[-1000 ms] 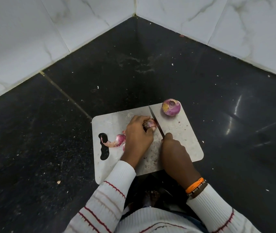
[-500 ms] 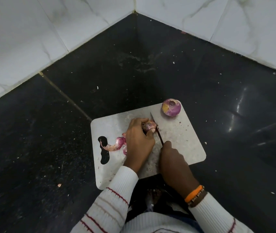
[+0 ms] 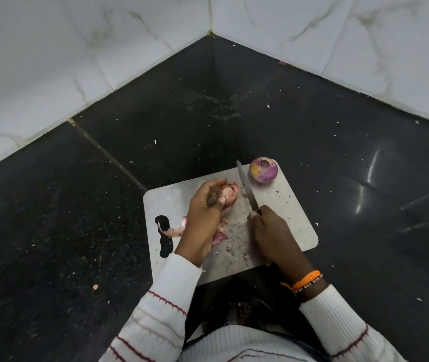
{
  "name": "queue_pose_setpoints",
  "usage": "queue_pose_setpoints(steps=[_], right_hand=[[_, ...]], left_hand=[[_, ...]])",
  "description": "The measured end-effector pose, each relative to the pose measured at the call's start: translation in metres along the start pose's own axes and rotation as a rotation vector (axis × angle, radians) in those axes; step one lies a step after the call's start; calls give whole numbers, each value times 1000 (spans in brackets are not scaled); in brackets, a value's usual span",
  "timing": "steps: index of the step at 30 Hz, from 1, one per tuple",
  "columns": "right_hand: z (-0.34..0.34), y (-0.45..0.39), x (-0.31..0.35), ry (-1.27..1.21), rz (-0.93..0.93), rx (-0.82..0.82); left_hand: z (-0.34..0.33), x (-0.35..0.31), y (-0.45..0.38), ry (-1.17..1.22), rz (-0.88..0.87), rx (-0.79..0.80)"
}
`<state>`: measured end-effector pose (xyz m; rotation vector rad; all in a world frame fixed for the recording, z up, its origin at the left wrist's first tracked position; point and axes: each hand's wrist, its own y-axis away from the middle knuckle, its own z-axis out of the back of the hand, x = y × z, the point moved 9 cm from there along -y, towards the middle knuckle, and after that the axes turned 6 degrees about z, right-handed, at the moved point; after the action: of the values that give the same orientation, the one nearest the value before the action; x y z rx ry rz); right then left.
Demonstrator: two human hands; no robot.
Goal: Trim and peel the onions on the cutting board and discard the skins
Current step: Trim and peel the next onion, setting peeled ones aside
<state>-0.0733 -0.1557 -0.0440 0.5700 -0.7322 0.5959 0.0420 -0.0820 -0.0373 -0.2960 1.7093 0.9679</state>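
Gripping onion [image 3: 227, 195], left grip [image 3: 203, 220]; right grip [image 3: 271, 231] beside, clutching knife [image 3: 246, 189].

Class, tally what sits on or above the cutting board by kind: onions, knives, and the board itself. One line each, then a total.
Onions: 2, one peeled onion at the far corner, one onion in the left hand
Knives: 1, knife in the right hand
Cutting boards: 1, cutting board
Total: 4

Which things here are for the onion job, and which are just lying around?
For the job:
held onion
peeled onion
knife
cutting board
loose skins

Just lying about:
crumbs on the black counter
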Motion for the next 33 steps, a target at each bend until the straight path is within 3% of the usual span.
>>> queue_pose_setpoints(steps=[4, 7, 11, 17, 22, 33], right_hand=[[11, -5, 4, -308, 28, -148], [5, -10, 6, -413, 14, -68], [-2, -7, 2, -440, -20, -52], [13, 9, 17, -98, 127, -134], [-3, 18, 24, 157, 190, -55], [-21, 21, 26, 407, 165, 36]], left_hand=[[-3, 1, 1, -100, 22, 19], [-4, 4, 0, -229, 31, 53], [-7, -9, -1, -560, -141, -34], [-2, -14, -6, -746, -161, -190], [7, -18, -9, -740, -214, -296], [12, -15, -14, -642, -201, -285]])
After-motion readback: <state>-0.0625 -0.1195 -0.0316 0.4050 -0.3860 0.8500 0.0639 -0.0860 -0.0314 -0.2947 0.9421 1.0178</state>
